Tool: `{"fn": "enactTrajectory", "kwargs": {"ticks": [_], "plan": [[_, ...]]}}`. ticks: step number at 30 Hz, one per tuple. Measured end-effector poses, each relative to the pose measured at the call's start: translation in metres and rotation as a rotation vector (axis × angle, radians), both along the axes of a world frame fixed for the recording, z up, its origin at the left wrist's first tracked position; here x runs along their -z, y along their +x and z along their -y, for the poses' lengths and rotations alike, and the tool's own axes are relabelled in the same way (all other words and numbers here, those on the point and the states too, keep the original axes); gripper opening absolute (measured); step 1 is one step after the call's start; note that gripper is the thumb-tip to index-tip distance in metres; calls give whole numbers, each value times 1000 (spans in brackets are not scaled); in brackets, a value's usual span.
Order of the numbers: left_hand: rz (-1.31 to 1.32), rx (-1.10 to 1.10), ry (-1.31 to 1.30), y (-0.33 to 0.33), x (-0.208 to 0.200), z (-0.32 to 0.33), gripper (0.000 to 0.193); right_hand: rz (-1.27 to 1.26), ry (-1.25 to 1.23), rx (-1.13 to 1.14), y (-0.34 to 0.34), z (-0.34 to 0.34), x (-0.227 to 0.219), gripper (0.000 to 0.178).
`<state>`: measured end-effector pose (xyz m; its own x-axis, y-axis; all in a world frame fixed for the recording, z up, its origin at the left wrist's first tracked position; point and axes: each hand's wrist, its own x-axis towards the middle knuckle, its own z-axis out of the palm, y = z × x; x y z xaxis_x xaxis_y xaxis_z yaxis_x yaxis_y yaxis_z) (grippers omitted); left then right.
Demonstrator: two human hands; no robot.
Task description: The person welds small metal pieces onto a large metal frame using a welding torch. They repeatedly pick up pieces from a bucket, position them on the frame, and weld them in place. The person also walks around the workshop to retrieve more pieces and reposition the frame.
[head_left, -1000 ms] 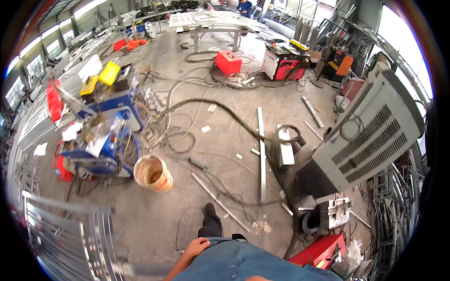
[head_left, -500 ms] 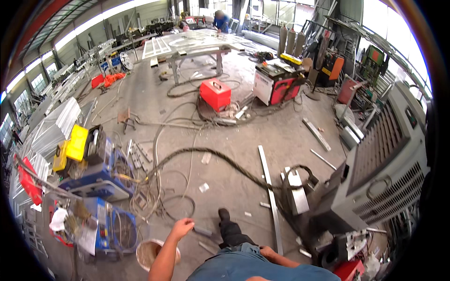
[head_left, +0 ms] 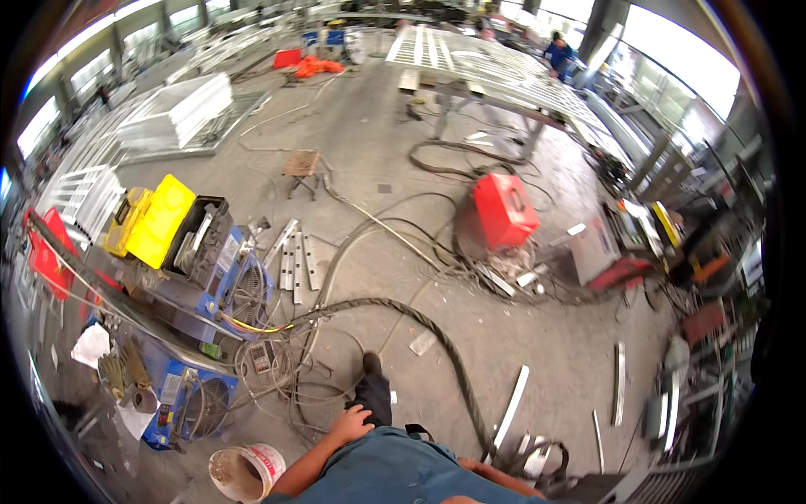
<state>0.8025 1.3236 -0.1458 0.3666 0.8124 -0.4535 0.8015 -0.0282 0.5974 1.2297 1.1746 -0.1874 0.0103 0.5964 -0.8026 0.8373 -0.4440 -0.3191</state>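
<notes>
My left hand rests on my dark trouser leg, fingers spread, with nothing in it. Just below it is my blue shirt. My right forearm shows along the shirt's right side; its hand is hidden at the shirt's edge. A paint-stained bucket stands on the floor left of my left arm. A thick dark cable curves across the concrete in front of my foot.
Blue welding machines and a yellow case stand at left amid tangled wires. A red welder sits ahead to the right. Flat metal bars lie at right. A white gate panel rests on trestles beyond, with a person behind it.
The view has swung left and tilted down. My left hand has drawn back from reaching toward the floor and now lies on my leg. The bucket now sits at lower left.
</notes>
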Motion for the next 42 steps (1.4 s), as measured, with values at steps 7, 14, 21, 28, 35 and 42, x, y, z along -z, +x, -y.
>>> {"fn": "enactTrajectory", "kwargs": {"ticks": [7, 14, 21, 28, 35, 42], "plan": [[130, -148, -82, -2, 44, -297, 55, -59, 335, -6, -20, -316, 14, 26], [81, -125, -191, -12, -20, -554, 55, -116, 622, 33, -23, -582, -23, 22], [51, -550, -67, -105, 27, -794, 51, -203, 526, -225, -42, -889, 54, 42], [-295, -460, -254, -168, 45, -920, 44, -61, 262, -559, -64, -1194, 67, 46], [-99, -758, -519, -170, 95, -1073, 41, -66, 157, -541, -157, -1469, 56, 43], [-297, 25, -426, -309, 89, -1372, 36, -7, 98, -449, -235, -1727, 73, 41]]}}
